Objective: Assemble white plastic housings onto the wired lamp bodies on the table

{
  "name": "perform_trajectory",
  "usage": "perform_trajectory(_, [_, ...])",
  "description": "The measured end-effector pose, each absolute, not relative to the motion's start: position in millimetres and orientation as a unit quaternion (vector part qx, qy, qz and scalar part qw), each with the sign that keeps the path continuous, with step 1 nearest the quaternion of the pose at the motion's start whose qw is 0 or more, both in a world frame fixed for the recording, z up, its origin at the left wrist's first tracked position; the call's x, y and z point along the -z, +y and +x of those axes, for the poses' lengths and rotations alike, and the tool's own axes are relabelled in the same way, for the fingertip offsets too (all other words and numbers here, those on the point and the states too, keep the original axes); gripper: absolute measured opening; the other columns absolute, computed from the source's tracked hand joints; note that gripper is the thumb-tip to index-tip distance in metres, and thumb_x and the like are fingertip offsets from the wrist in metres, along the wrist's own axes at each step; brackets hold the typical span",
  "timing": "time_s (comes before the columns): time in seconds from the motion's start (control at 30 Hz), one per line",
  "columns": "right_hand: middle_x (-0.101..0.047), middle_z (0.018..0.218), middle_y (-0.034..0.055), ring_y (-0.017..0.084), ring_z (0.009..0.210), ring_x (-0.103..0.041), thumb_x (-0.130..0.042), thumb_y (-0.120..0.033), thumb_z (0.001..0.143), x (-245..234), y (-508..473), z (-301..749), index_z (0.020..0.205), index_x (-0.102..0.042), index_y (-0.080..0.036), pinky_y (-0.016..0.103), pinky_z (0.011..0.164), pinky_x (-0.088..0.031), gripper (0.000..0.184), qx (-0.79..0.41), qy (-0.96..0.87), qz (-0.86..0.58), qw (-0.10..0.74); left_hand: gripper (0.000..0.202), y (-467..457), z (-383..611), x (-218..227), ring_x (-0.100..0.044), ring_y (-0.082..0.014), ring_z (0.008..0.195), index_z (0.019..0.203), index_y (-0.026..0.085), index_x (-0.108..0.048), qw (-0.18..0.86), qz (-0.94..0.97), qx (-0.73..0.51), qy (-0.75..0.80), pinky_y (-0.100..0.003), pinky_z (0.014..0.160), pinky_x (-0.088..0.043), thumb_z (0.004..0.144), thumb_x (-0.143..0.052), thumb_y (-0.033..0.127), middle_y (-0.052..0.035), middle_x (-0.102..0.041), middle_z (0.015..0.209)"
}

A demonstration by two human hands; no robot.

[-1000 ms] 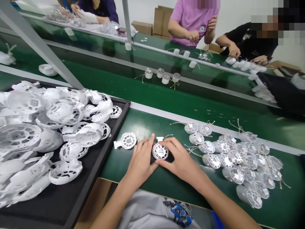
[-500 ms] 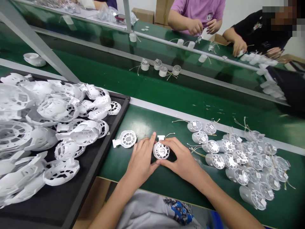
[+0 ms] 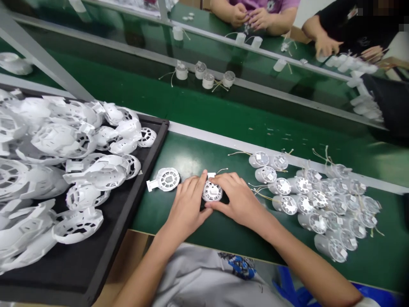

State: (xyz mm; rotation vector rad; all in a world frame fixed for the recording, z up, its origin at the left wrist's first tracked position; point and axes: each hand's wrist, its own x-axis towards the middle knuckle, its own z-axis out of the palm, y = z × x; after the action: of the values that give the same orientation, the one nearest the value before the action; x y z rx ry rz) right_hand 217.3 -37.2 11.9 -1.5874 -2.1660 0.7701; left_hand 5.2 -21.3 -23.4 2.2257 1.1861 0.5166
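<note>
Head view: left hand (image 3: 187, 211) and right hand (image 3: 238, 200) hold the round white plastic disc (image 3: 211, 192) between them, fingers closed on its edge, its small tab pointing away.

Under left fingers (image 3: 198, 182), white moulded-plastic disc (image 3: 211, 192) looked matt, smooth. Left of fingers, black tray (image 3: 128, 204) had matt, foam-like lining, held same white plastic housings (image 3: 96, 172). Right of fingers, smooth plastic cups (image 3: 329, 248) bore paper labels (image 3: 343, 253). Beyond fingers, green bench mat (image 3: 188, 157) shone glossy.
</note>
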Motion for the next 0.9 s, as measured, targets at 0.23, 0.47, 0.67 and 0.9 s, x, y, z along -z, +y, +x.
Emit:
perform_trajectory(0.23, [-0.063, 0.142, 0.0093, 0.027, 0.132, -0.057, -0.074, -0.043, 0.099, -32.1, -42.7, 206.0, 0.144, -0.055, -0.028, 0.049, 0.114, -0.048, 0.051, -0.283, -0.758, -0.5, 0.308, 0.047, -17.4, -8.5, -25.0, -0.07, -0.0283, 0.122, 0.139, 0.022, -0.064, 0.581, 0.606, -0.316, 0.443, -0.045, 0.106, -0.056, 0.1, -0.064, 0.047, -0.0124, -0.071, 0.137])
perform_trajectory(0.47, [-0.04, 0.167, 0.018, 0.033, 0.155, -0.037, -0.073, -0.051, 0.097, -23.0, -6.6, 140.0, 0.162, -0.038, -0.022, 0.053, 0.125, -0.039, 0.08, -0.233, -0.8, -0.458, 0.31, 0.044, 126.6, 10.9, -84.4, -0.066, -0.0294, 0.125, 0.143, 0.014, -0.053, 0.203, 0.732, -0.282, 0.587, -0.042, 0.108, -0.052, 0.104, -0.054, 0.035, -0.018, -0.066, 0.137])
perform_trajectory(0.67, [-0.073, 0.124, 0.0072, 0.025, 0.117, -0.067, -0.055, -0.033, 0.109, -1.2, -13.3, 127.8, 0.121, -0.071, -0.027, 0.041, 0.102, -0.053, 0.021, -0.209, -0.847, -0.433, 0.229, 0.037, 226.8, 53.0, -79.8, -0.057, -0.0382, 0.132, 0.124, 0.015, -0.064, 0.103, 0.83, -0.137, 0.531, -0.05, 0.113, -0.043, 0.09, -0.072, 0.025, -0.0206, -0.065, 0.13])
perform_trajectory(0.9, [-0.076, 0.1, 0.0038, 0.022, 0.098, -0.074, -0.037, -0.036, 0.114, -22.4, 4.2, 209.8, 0.132, -0.064, -0.027, 0.034, 0.087, -0.058, 0.033, -0.36, -0.557, -0.641, 0.385, 0.071, 345.2, 35.5, -93.3, -0.039, -0.0416, 0.15, 0.145, 0.014, -0.053, 0.031, 0.868, -0.067, 0.491, -0.056, 0.121, -0.038, 0.095, -0.067, 0.062, -0.0213, -0.043, 0.163])
